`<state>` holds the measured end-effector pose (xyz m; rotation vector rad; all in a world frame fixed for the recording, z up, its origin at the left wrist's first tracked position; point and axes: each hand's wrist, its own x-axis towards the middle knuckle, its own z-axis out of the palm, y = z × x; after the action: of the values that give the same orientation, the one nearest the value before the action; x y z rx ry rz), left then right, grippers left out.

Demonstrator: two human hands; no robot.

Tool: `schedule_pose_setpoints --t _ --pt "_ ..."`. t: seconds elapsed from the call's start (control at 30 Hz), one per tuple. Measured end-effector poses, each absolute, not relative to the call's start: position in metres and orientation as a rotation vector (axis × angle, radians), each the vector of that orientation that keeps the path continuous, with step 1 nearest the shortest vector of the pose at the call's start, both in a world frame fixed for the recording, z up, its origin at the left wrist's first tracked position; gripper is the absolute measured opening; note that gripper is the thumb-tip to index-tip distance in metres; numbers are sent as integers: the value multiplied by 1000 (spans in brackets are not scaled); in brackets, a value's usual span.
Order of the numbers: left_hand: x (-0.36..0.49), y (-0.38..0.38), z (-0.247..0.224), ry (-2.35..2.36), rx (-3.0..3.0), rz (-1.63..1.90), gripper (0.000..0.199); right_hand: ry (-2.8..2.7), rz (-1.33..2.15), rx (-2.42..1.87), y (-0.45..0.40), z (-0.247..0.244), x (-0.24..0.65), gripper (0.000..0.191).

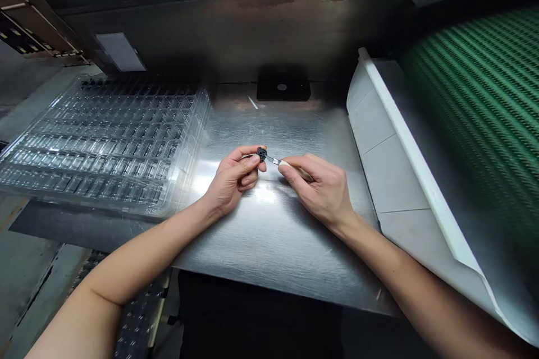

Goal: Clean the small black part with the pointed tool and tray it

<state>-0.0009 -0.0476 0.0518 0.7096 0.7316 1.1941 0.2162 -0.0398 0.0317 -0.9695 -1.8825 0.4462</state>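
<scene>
Between the thumb and fingers of my left hand (pixel 236 176) is a small round black plastic part (pixel 261 154) with openings in its face. My right hand (pixel 318 185) is closed round the pale handle of a small knife (pixel 275 161). The knife's thin metal blade points left, and its tip is at the edge of the black part; whether it touches is too small to tell. Both hands are above the middle of a brushed metal table (pixel 269 258).
On the left lies a stack of clear plastic trays (pixel 179 179) with rows of pockets, some at the back holding dark parts. A white bin (pixel 396 174) stands at the right, beside a green ribbed surface (pixel 484 95). A black block (pixel 269 92) sits by the back wall.
</scene>
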Motion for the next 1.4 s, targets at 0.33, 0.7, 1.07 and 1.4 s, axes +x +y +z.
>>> schedule_pose_setpoints --t 0.33,0.7,1.07,1.4 --pt "-2 -48 52 742 713 1185 40 -1885 472 -976 -40 33 216 17" --pt "-1 -49 54 763 691 1162 42 -1723 586 -1014 -37 34 217 17" --pt "5 -57 47 738 773 1074 40 -1568 1013 -990 -43 33 210 27" --pt "5 -56 47 764 823 1045 43 -1588 952 -1038 -41 38 212 24"
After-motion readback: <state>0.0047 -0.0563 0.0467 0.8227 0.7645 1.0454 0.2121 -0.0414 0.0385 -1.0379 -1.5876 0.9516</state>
